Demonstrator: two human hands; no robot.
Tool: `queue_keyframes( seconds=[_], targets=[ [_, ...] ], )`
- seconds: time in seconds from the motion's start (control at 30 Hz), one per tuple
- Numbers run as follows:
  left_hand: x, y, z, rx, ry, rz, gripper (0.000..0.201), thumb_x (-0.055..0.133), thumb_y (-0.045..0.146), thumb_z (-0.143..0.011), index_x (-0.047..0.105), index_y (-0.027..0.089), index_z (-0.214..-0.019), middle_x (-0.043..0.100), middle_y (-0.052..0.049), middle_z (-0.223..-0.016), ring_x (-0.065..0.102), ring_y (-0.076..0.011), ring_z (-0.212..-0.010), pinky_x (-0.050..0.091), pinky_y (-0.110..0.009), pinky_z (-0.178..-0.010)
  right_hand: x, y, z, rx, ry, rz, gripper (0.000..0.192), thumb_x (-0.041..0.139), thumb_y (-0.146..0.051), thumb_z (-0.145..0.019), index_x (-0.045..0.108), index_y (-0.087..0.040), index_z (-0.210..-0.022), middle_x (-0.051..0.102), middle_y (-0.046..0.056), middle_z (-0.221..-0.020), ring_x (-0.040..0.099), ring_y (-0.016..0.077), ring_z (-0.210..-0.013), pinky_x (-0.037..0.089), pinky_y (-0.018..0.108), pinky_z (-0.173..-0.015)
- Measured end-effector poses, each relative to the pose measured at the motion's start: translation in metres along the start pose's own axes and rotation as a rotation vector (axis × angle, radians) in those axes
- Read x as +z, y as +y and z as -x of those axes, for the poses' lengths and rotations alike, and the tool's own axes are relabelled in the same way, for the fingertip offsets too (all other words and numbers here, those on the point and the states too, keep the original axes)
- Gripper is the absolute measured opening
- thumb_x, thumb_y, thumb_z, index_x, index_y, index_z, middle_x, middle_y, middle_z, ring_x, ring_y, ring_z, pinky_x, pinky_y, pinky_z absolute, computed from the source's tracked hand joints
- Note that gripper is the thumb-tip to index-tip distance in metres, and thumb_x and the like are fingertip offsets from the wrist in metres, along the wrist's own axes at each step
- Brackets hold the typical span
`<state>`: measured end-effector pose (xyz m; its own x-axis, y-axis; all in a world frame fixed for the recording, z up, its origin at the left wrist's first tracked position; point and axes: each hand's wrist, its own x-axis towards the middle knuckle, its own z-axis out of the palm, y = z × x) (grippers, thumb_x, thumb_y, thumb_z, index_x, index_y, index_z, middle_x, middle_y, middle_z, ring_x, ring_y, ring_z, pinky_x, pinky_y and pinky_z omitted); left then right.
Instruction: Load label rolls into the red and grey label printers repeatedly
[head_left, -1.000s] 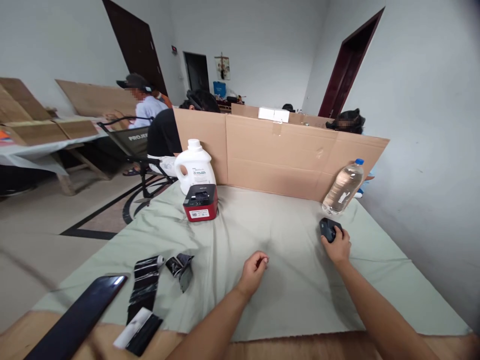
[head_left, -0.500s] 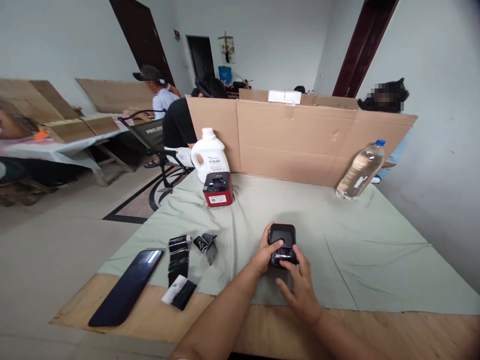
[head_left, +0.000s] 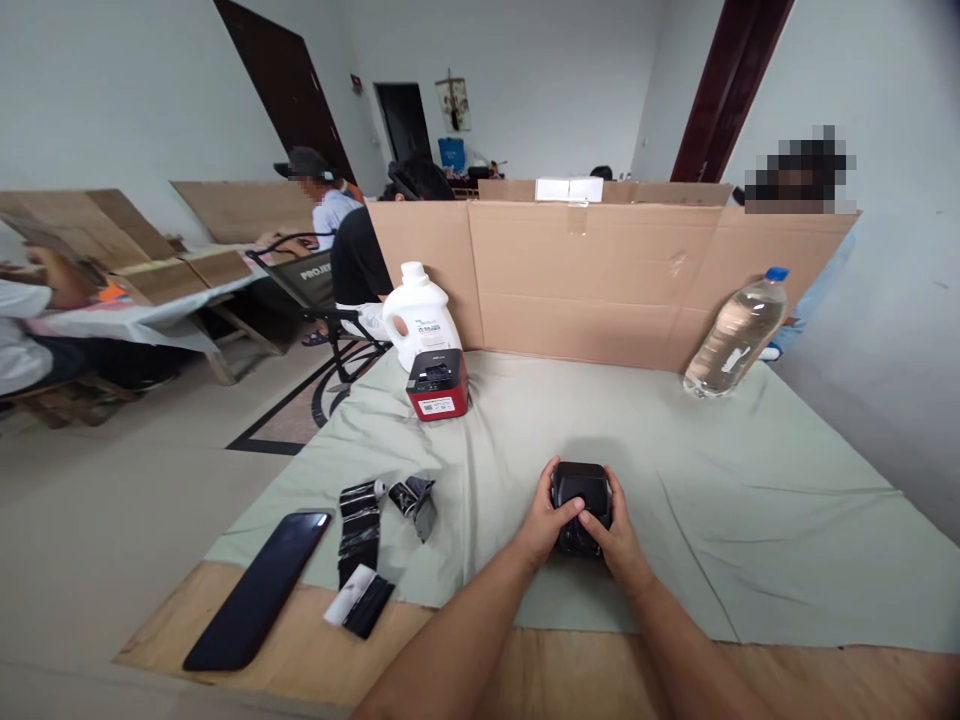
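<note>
A small black portable printer (head_left: 582,482) rests on the green cloth, with both my hands around it. My left hand (head_left: 546,520) grips its left side, fingers along the edge and thumb on top. On the right side, my right hand (head_left: 618,530) holds it the same way. The two thumbs press side by side on the middle of the top. My palms and fingers partly cover the near end. To the left lie an unrolled strip of black film (head_left: 360,530), a crumpled black piece with a small roll (head_left: 415,503), and a black-and-white packet (head_left: 360,600).
A dark phone-like slab (head_left: 259,590) lies at the table's left edge. Farther back stand a red-and-black printer (head_left: 438,386) and a white jug (head_left: 421,315). A clear bottle (head_left: 739,335) leans against the cardboard screen (head_left: 585,290). Several people sit beyond the table.
My right hand has gone from the printer's near end to its right side, its thumb now on top beside the left thumb. The view has shifted slightly.
</note>
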<state>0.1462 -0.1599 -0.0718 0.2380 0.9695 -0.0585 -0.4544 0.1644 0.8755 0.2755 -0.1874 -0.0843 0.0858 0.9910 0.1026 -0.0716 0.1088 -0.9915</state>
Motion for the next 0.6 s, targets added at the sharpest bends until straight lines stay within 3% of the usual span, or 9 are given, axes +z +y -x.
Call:
queue_keyframes(
  seconds=[0.13,0.27,0.43,0.6],
  targets=[
    [-0.003,0.0,-0.002,-0.068,-0.035,0.097,0.077,0.071,0.036,-0.073,0.036,0.024,-0.14,0.052,-0.009,-0.134,0.051,-0.0255,-0.12,0.036,-0.037,-0.104,-0.007,-0.002,0.001,0.016,0.001,-0.025,0.085,0.068,-0.044,-0.076,0.023,-0.024,-0.144,0.046,0.012,-0.139,0.049,0.0269,-0.124,0.04,0.049,-0.105],
    [-0.004,0.003,-0.004,-0.142,-0.062,0.229,0.07,0.062,0.035,-0.073,0.038,0.024,-0.138,0.061,-0.007,-0.12,0.058,-0.0246,-0.108,0.045,-0.036,-0.092,-0.013,-0.002,-0.002,0.076,0.018,-0.085,0.083,0.069,-0.043,-0.075,0.026,-0.024,-0.143,0.053,0.012,-0.133,0.054,0.0284,-0.119,0.045,0.05,-0.099],
    [-0.007,0.006,-0.006,-0.199,-0.066,0.145,0.07,0.065,0.03,-0.072,0.036,0.025,-0.136,0.065,-0.005,-0.106,0.061,-0.0164,-0.077,0.047,-0.026,-0.064,-0.017,-0.004,-0.005,0.159,-0.005,-0.205,0.083,0.072,-0.042,-0.072,0.031,-0.023,-0.142,0.056,0.012,-0.129,0.057,0.0297,-0.114,0.049,0.049,-0.093],
    [-0.012,0.006,-0.007,-0.209,-0.12,0.084,0.068,0.067,0.036,-0.073,0.037,0.028,-0.134,0.063,-0.003,-0.097,0.057,-0.0121,-0.067,0.046,-0.023,-0.056,-0.02,-0.004,-0.007,0.161,0.0,-0.217,0.085,0.074,-0.045,-0.068,0.034,-0.023,-0.14,0.056,0.012,-0.131,0.057,0.0303,-0.114,0.051,0.047,-0.091]
  ],
)
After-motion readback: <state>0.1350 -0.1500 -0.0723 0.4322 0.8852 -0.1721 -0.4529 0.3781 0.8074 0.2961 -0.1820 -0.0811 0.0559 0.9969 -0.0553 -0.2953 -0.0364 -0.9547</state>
